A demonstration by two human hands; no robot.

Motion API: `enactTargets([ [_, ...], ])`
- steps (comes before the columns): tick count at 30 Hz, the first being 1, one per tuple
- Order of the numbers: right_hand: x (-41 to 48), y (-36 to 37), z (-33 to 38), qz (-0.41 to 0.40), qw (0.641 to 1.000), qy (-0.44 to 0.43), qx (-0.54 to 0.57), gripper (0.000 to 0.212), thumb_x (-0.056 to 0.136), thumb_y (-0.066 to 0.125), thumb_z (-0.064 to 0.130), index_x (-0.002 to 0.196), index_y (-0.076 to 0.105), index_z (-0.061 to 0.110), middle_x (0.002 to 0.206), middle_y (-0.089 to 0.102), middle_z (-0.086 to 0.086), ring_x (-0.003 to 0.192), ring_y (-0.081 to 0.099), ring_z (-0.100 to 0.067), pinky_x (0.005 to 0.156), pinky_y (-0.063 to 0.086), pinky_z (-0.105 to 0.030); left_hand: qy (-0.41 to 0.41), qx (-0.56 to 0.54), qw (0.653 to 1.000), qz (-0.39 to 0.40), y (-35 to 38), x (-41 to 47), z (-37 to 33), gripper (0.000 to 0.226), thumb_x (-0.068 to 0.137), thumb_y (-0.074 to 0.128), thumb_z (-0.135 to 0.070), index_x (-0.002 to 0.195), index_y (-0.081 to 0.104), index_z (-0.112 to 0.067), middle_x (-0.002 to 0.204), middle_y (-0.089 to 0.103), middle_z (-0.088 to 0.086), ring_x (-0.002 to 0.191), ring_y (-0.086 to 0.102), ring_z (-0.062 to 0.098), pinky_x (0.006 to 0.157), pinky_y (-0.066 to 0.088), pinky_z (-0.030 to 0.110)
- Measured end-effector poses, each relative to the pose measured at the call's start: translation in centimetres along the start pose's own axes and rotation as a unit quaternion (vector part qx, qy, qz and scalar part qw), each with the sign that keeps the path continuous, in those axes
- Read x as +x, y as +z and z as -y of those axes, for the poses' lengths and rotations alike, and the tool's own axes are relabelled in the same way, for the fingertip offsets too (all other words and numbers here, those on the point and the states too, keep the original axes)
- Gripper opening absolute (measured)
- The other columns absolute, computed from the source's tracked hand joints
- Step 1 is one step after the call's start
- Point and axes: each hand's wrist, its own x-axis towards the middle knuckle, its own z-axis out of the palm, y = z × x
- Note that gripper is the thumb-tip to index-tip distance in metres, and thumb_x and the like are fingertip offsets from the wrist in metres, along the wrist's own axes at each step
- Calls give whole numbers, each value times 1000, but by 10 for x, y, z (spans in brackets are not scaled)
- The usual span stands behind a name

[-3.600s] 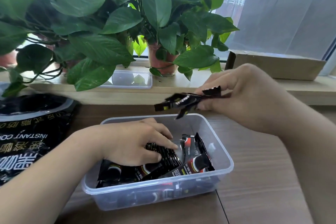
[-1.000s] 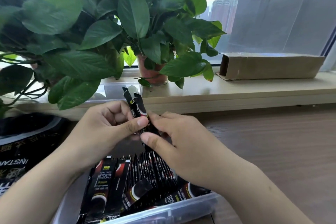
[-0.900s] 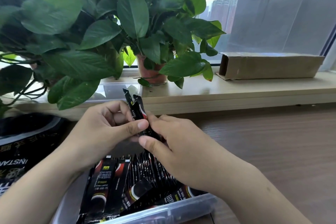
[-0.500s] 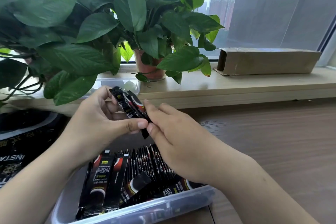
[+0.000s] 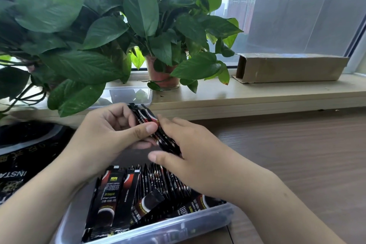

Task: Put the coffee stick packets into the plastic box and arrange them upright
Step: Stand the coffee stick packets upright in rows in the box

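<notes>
Wooden table (image 5: 297, 154): packets (image 5: 122, 194) in plastic box (image 5: 158, 232); left hand (image 5: 107, 130), right hand (image 5: 198, 156) fingers (image 5: 142, 129) round bundle (image 5: 167, 142).

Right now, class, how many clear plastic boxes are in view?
2. One plastic box at the near edge holds coffee packets; another clear box sits on the windowsill, partly under leaves. The leaves may hide more.
</notes>
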Motion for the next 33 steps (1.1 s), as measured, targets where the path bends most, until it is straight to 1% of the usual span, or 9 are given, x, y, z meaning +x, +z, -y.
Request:
enactTargets([
  [2, 1, 1, -2, -5, 1000, -4, -6, 54, 101, 52, 30, 149, 35, 15, 137, 53, -1, 129, 46, -18, 107, 40, -37, -4, -14, 1000, -1, 3, 0, -2, 61, 58, 89, -23, 100, 52, 1, 83, 68, 34, 64, 75, 32, 54, 61, 28],
  [5, 0, -1, -2, 0, 999, -8, -32, 50, 103, 47, 23, 150, 33, 14, 136, 54, -1, 125, 48, -20, 105, 41, -39, -3, -21, 1000, 3, 8, -2, -7, 63, 70, 76, -22, 129, 53, -23, 76, 72, 27, 66, 75, 37, 53, 60, 26],
  [10, -5, 0, 4, 16, 1000, -5, -26, 52, 104, 43, 23, 151, 20, 23, 133, 57, -1, 114, 54, -15, 87, 37, -22, -47, -16, 996, 75, 8, -7, -10, 67, 48, 91, -53, 106, 78, -23, 95, 77, 20, 75, 76, 36, 59, 61, 27],
  [13, -6, 3, 5, 14, 1000, 13, 3, 47, 103, 45, 23, 144, 23, 19, 134, 54, -5, 109, 55, -15, 77, 33, -19, -56, -20, 997, 39, 8, -4, -7, 34, 63, 83, -36, 90, 80, -15, 91, 77, 21, 69, 76, 33, 56, 60, 26],
  [16, -7, -3, 4, -20, 999, 41, 26, 45, 101, 47, 29, 137, 21, 25, 138, 47, 1, 111, 54, -14, 94, 40, -26, -60, -51, 997, 12, 9, -2, -6, 15, 73, 68, -20, 78, 76, -9, 78, 75, 19, 65, 76, 29, 55, 61, 25],
  [19, -9, -7, 1, -27, 997, 65, 34, 38, 102, 44, 35, 132, 21, 30, 122, 51, 7, 101, 56, -11, 94, 44, -34, -56, -74, 996, 8, 9, -2, -7, 19, 76, 64, -17, 88, 69, -3, 75, 75, 13, 66, 76, 26, 57, 61, 23],
  [24, -6, 6, 9, -64, 998, 7, -11, 27, 102, 43, 23, 128, 37, 19, 102, 59, 3, 83, 60, -16, 67, 49, -26, -79, -78, 993, 44, 10, -4, -7, 20, 76, 65, -17, 94, 61, -9, 84, 75, 23, 74, 76, 31, 60, 62, 27],
  [29, -5, -3, -4, -66, 998, 3, 22, 26, 95, 58, 28, 115, 43, 32, 94, 60, 12, 82, 57, -5, 75, 47, -29, -83, -79, 993, 43, 9, -3, -7, 17, 81, 63, -19, 92, 59, -6, 88, 75, 26, 75, 76, 30, 61, 62, 27],
  [33, -2, -6, -9, -152, 985, -71, -46, 23, 86, 70, 21, 108, 65, 19, 93, 69, 10, 81, 62, -7, 74, 49, -26, -80, -73, 993, 41, 10, -2, -8, 22, 84, 61, -23, 97, 58, -5, 89, 76, 21, 75, 77, 28, 61, 61, 25],
])
